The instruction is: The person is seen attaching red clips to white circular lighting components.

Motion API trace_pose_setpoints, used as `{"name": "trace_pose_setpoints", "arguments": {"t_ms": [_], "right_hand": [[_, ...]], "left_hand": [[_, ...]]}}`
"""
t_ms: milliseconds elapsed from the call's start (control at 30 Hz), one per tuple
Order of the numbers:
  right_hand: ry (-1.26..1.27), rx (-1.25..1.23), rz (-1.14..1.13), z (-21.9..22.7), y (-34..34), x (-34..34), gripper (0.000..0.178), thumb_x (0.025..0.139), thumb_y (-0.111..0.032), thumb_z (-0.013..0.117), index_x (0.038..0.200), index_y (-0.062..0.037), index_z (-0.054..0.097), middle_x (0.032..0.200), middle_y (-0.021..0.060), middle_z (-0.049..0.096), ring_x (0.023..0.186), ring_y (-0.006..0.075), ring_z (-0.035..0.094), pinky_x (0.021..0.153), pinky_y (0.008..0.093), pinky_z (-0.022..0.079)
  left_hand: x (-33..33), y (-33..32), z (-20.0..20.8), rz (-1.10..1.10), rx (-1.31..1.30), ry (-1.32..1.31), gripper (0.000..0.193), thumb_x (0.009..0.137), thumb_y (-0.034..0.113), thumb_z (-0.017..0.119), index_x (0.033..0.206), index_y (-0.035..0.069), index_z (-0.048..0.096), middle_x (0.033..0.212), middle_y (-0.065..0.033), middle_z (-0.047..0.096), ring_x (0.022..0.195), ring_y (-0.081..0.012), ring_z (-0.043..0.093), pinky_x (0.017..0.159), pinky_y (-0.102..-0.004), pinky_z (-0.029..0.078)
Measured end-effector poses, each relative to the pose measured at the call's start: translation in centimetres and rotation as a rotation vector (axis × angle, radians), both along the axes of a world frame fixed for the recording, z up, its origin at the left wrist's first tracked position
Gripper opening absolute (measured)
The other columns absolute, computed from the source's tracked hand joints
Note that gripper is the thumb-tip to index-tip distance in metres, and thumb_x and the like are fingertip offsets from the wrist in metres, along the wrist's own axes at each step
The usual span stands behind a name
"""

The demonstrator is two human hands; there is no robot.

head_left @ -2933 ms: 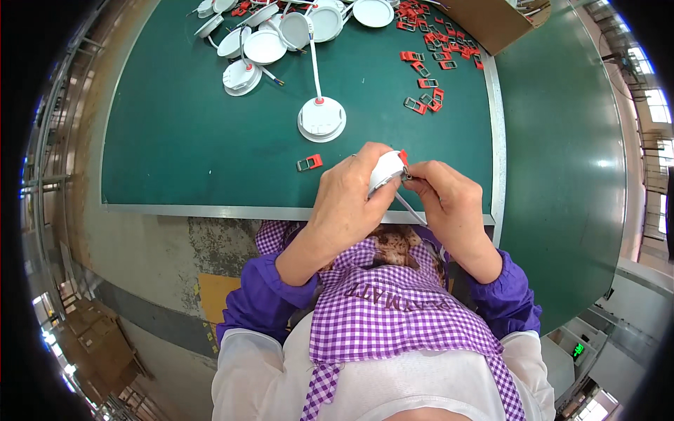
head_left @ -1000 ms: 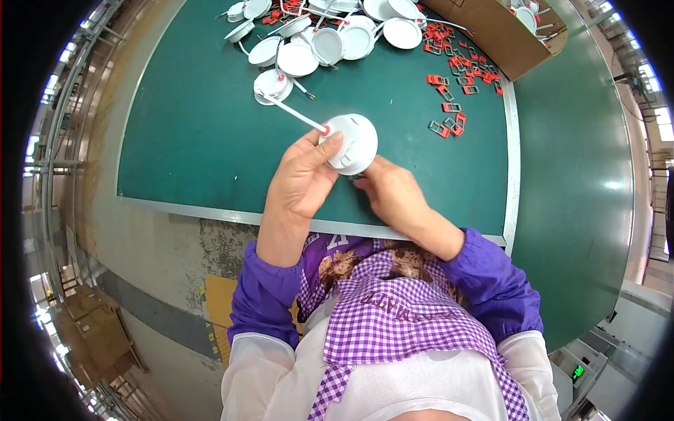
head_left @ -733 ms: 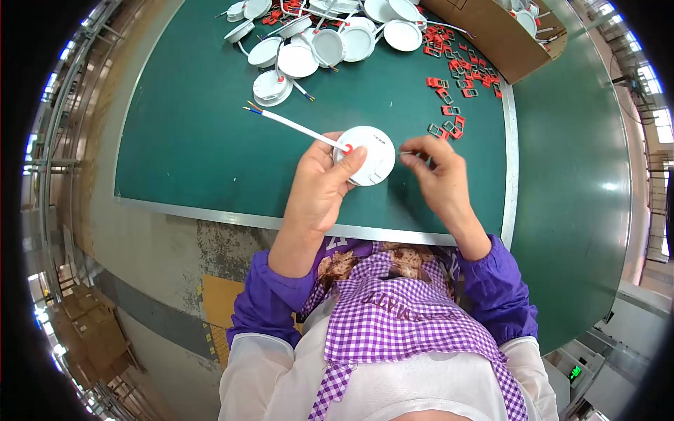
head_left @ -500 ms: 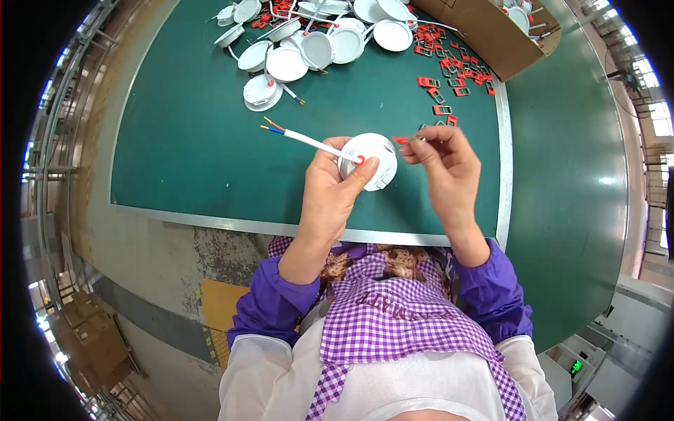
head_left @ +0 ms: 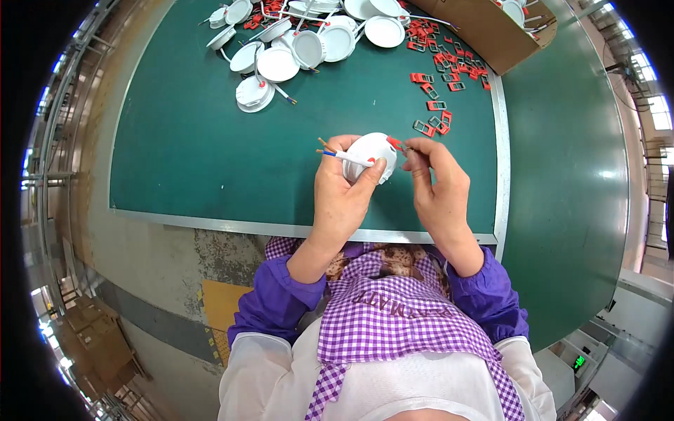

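My left hand [head_left: 344, 191] grips a round white downlight [head_left: 368, 149] by its rim, thumb on its back beside the red cable grommet. From that grommet a short white cable [head_left: 349, 157] points left, ending in bare brown and blue wires. Between thumb and fingertips my right hand [head_left: 441, 179] pinches a small red-and-metal spring clip [head_left: 394, 143]. The clip's red end meets the right edge of the downlight, near a small dark slot; whether it is seated I cannot tell.
White downlights [head_left: 279, 64] with cables lie heaped at the far left of the green table [head_left: 210, 154]. Loose red clips [head_left: 437, 106] are scattered at the far right, some near my right hand. Behind them stands a cardboard box [head_left: 484, 28] holding more lights. A metal strip [head_left: 503, 161] edges the table.
My right hand has brought the spring clip left to the downlight's edge. The downlight has tilted in my left hand, and its cable now looks shorter.
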State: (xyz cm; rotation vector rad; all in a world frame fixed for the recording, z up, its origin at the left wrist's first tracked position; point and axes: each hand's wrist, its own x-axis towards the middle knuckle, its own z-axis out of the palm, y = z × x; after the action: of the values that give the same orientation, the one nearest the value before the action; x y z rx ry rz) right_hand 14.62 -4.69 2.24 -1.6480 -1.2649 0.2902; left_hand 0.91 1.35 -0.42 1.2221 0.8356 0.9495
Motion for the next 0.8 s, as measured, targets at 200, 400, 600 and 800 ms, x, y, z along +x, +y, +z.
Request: {"name": "trace_pose_setpoints", "arguments": {"t_ms": [200, 400, 600, 800], "right_hand": [[-0.004, -0.008, 0.108, -0.6, -0.5, 0.2, 0.016, 0.087, 0.005, 0.063, 0.102, 0.0002, 0.063, 0.088, 0.0130, 0.066, 0.073, 0.0251, 0.067, 0.063, 0.0320, 0.053], [-0.092, -0.010, 0.115, -0.3, -0.7, 0.3, 0.022, 0.081, 0.009, 0.064, 0.101, 0.0001, 0.064, 0.087, 0.0132, 0.066, 0.074, 0.0268, 0.068, 0.064, 0.0336, 0.054], [-0.075, 0.025, 0.089, -0.3, -0.6, 0.3, 0.021, 0.080, 0.011, 0.063, 0.098, 0.0000, 0.063, 0.087, 0.0136, 0.066, 0.074, 0.0268, 0.067, 0.064, 0.0341, 0.055], [-0.014, 0.007, 0.119, -1.0, -1.3, 0.7, 0.020, 0.082, 0.005, 0.067, 0.101, -0.0003, 0.062, 0.091, 0.0121, 0.067, 0.075, 0.0248, 0.068, 0.065, 0.0305, 0.054]], "left_hand": [[0.3, -0.1, 0.2, -0.004, 0.040, 0.029, 0.033, 0.091, 0.003, 0.067, 0.117, -0.003, 0.047, 0.107, -0.0095, 0.061, 0.097, -0.0137, 0.063, 0.081, -0.0263, 0.054], [0.1, -0.1, 1.2, -0.036, 0.129, 0.134, 0.031, 0.090, 0.004, 0.069, 0.115, -0.003, 0.051, 0.105, -0.0076, 0.062, 0.094, -0.0122, 0.063, 0.080, -0.0254, 0.054], [-0.1, 0.4, 1.2, -0.116, 0.123, 0.125, 0.030, 0.088, 0.003, 0.071, 0.114, -0.002, 0.055, 0.103, -0.0055, 0.064, 0.092, -0.0100, 0.063, 0.078, -0.0243, 0.053], [-0.5, -0.4, 0.3, -0.127, -0.022, -0.017, 0.030, 0.087, 0.001, 0.070, 0.114, -0.001, 0.057, 0.101, -0.0056, 0.066, 0.091, -0.0093, 0.063, 0.077, -0.0247, 0.054]]}}
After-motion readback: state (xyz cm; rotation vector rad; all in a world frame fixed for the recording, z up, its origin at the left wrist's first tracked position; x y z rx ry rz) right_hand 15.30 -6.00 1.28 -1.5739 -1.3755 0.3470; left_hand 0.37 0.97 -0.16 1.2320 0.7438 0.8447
